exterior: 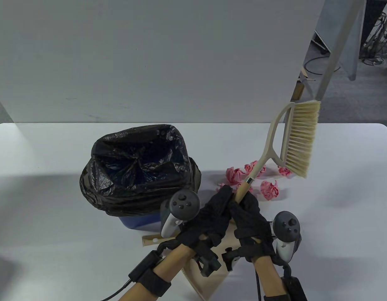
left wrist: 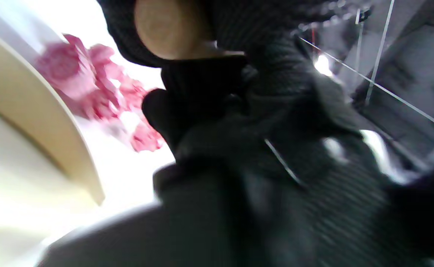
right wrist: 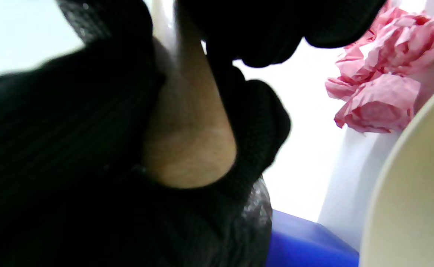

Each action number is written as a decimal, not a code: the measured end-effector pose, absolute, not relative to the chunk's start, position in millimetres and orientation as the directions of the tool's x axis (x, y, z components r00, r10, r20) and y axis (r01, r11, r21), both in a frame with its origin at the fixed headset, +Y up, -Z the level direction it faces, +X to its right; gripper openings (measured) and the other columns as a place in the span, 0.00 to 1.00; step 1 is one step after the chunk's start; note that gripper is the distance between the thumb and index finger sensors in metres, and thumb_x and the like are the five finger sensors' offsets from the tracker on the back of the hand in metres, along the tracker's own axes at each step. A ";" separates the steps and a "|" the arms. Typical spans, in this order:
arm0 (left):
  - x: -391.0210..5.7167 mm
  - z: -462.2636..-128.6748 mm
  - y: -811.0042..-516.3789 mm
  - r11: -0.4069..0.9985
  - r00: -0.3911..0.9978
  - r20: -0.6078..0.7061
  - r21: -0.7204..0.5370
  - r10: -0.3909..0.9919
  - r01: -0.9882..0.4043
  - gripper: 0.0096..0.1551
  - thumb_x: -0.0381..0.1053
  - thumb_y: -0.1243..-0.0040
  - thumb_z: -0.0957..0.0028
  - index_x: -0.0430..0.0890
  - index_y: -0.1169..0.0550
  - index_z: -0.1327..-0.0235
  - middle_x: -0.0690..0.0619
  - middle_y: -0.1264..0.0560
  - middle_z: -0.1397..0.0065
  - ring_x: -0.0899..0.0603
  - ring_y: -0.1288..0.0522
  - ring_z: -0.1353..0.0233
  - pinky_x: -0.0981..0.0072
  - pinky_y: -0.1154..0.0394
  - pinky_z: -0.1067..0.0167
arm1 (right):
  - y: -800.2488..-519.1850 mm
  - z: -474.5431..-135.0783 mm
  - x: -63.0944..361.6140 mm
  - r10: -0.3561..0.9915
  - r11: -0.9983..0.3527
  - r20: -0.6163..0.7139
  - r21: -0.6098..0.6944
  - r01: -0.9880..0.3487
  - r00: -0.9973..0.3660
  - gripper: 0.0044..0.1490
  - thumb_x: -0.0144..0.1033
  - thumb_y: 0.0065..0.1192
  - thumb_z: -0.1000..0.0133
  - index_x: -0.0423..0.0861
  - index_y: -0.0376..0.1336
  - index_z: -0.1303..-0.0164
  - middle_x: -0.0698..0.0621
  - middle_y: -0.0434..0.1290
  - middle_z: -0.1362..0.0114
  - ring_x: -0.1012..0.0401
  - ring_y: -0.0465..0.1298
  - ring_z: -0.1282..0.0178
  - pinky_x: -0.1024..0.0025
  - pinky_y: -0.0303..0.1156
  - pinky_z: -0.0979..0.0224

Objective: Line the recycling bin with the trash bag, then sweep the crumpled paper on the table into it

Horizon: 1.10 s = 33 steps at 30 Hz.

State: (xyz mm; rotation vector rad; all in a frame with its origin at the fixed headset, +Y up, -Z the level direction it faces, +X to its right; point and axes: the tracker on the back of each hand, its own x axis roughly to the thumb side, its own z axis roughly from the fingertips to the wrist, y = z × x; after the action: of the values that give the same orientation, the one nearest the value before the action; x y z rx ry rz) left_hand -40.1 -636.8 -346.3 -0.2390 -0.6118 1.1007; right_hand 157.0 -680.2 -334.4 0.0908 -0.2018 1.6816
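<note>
Gripping the wooden end of the brush [exterior: 295, 138] together, the left hand [exterior: 212, 218] and the right hand [exterior: 251, 221] meet at the lower middle of the table view, fingers of both curled round the handle. The brush slants up toward the upper right of the frame, its pale bristles held clear of the table [exterior: 337, 188] above the far right of the paper pile. Under the shaft, just above the hands, lie the pink crumpled paper balls [exterior: 270, 189], clustered right of centre on the white surface. To the left of them stands the blue recycling bin [exterior: 137, 221], its rim and upper walls covered by the black trash bag [exterior: 140, 169], whose mouth gapes open. A beige dustpan [exterior: 209, 282] lies beneath the wrists at the bottom edge, mostly hidden by the arms. In the right wrist view the rounded wooden handle tip sits wrapped by black gloved fingers [right wrist: 254, 115], with pink paper at the upper right and a strip of blue bin at the bottom. The left wrist view is blurred, showing glove fabric and pink paper at the upper left.
</note>
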 end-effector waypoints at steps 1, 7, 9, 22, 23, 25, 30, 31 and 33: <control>-41.5 -346.2 -637.2 0.445 0.299 0.352 -0.477 0.887 -0.758 0.47 0.39 0.40 0.40 0.44 0.52 0.15 0.42 0.47 0.10 0.32 0.36 0.15 0.42 0.23 0.27 | -680.3 -333.6 158.6 0.981 -0.094 0.167 -0.061 -0.994 -0.103 0.49 0.47 0.60 0.37 0.28 0.45 0.21 0.31 0.61 0.28 0.37 0.64 0.33 0.32 0.60 0.32; -60.1 -350.3 -638.4 0.557 0.350 0.449 -0.501 0.822 -0.663 0.41 0.49 0.43 0.38 0.51 0.47 0.14 0.49 0.42 0.09 0.25 0.42 0.15 0.29 0.35 0.28 | -674.3 -331.7 160.1 0.987 -0.081 0.140 -0.004 -0.997 -0.080 0.45 0.37 0.60 0.36 0.25 0.45 0.22 0.30 0.63 0.30 0.38 0.68 0.36 0.33 0.67 0.34; -69.0 -347.9 -636.0 0.623 0.406 0.479 -0.507 0.778 -0.596 0.45 0.56 0.47 0.37 0.44 0.50 0.13 0.39 0.46 0.10 0.21 0.47 0.15 0.26 0.39 0.27 | -671.6 -331.4 163.0 0.983 -0.114 0.145 -0.002 -0.993 -0.113 0.44 0.36 0.58 0.36 0.27 0.44 0.22 0.31 0.61 0.29 0.38 0.68 0.35 0.33 0.69 0.34; -133.5 -329.6 -662.9 0.934 0.697 0.622 -0.221 0.356 -0.280 0.51 0.67 0.50 0.39 0.49 0.56 0.13 0.44 0.57 0.08 0.29 0.65 0.15 0.21 0.55 0.27 | -671.8 -329.2 177.9 0.972 -0.194 0.106 -0.136 -0.971 -0.209 0.37 0.43 0.47 0.36 0.34 0.48 0.25 0.40 0.66 0.37 0.53 0.74 0.49 0.62 0.80 0.50; -134.8 -328.9 -663.3 0.939 0.711 0.614 -0.212 0.343 -0.269 0.51 0.68 0.50 0.40 0.50 0.56 0.13 0.46 0.58 0.07 0.30 0.65 0.14 0.22 0.55 0.26 | -671.8 -328.9 178.8 0.980 -0.156 0.100 -0.142 -0.978 -0.171 0.36 0.46 0.47 0.36 0.34 0.50 0.26 0.41 0.68 0.39 0.55 0.76 0.52 0.65 0.81 0.54; -138.5 -329.6 -664.4 0.955 0.745 0.597 -0.197 0.298 -0.224 0.52 0.69 0.51 0.40 0.51 0.58 0.13 0.48 0.59 0.07 0.34 0.66 0.13 0.23 0.56 0.25 | -670.1 -333.6 182.7 0.996 -0.069 0.059 -0.080 -0.994 -0.074 0.36 0.47 0.47 0.35 0.34 0.52 0.27 0.42 0.70 0.41 0.55 0.77 0.55 0.65 0.82 0.58; -136.6 -330.7 -669.4 0.941 0.731 0.594 -0.246 0.337 -0.234 0.51 0.69 0.51 0.41 0.52 0.57 0.14 0.49 0.59 0.07 0.34 0.66 0.14 0.23 0.56 0.25 | -660.4 -348.6 204.0 0.942 -0.331 0.073 0.025 -0.943 -0.329 0.42 0.46 0.44 0.34 0.29 0.47 0.21 0.42 0.72 0.39 0.58 0.80 0.59 0.69 0.84 0.62; -135.3 -329.7 -669.3 0.945 0.731 0.601 -0.243 0.324 -0.219 0.51 0.69 0.51 0.41 0.52 0.57 0.14 0.49 0.59 0.07 0.34 0.66 0.14 0.23 0.56 0.25 | -662.7 -349.4 207.9 0.941 -0.338 0.062 0.076 -0.938 -0.333 0.42 0.46 0.43 0.33 0.29 0.45 0.20 0.42 0.72 0.38 0.59 0.80 0.59 0.70 0.85 0.62; -133.5 -328.4 -669.0 0.953 0.738 0.604 -0.226 0.300 -0.203 0.52 0.69 0.51 0.41 0.52 0.58 0.14 0.49 0.59 0.07 0.34 0.66 0.14 0.23 0.56 0.25 | -673.8 -346.5 208.2 0.969 -0.245 0.010 0.149 -0.958 -0.246 0.42 0.44 0.44 0.33 0.28 0.44 0.20 0.41 0.72 0.37 0.58 0.81 0.60 0.70 0.85 0.63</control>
State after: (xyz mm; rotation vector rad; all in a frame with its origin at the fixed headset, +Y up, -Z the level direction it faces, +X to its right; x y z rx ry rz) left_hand -133.5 -669.0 -328.4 -0.1487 -0.6875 0.2769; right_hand 208.2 -673.8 -346.5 0.1152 0.1291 1.8163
